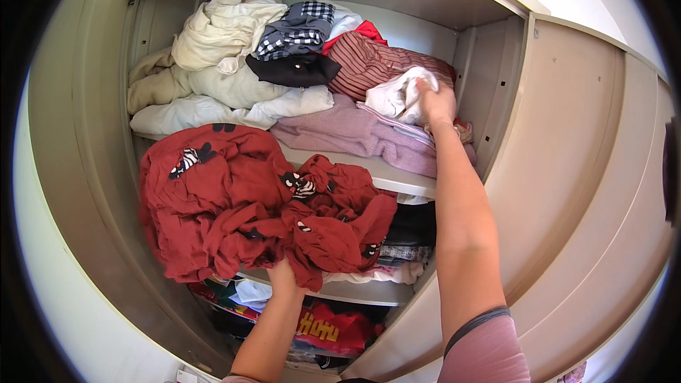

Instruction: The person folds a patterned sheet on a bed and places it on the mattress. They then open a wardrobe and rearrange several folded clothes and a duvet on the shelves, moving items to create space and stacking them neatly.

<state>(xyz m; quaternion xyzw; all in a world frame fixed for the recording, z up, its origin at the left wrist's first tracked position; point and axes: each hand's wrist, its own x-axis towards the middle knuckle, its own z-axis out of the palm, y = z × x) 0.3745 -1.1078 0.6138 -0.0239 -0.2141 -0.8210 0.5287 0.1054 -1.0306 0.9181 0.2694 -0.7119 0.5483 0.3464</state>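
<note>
My left hand (284, 266) is mostly hidden under a bundled red cloth with black-and-white cat prints (223, 197), which it holds up before the shelves. At the right of the upper shelf, my right hand (439, 101) grips a crumpled white cloth (399, 93). That cloth lies against a brown-red striped garment (367, 61) and above a folded mauve knit garment (340, 127). Further left are a black cloth (292, 69), a grey garment with black-and-white checks (298, 32), a cream cloth (229, 26) and a white cloth (197, 114).
A metal cabinet stands open, its left door (80, 117) and right door (564, 133) to the sides. The upper shelf's edge (404, 186) runs behind the red bundle. Lower shelves hold folded clothes (404, 255) and a red bag with yellow writing (340, 327).
</note>
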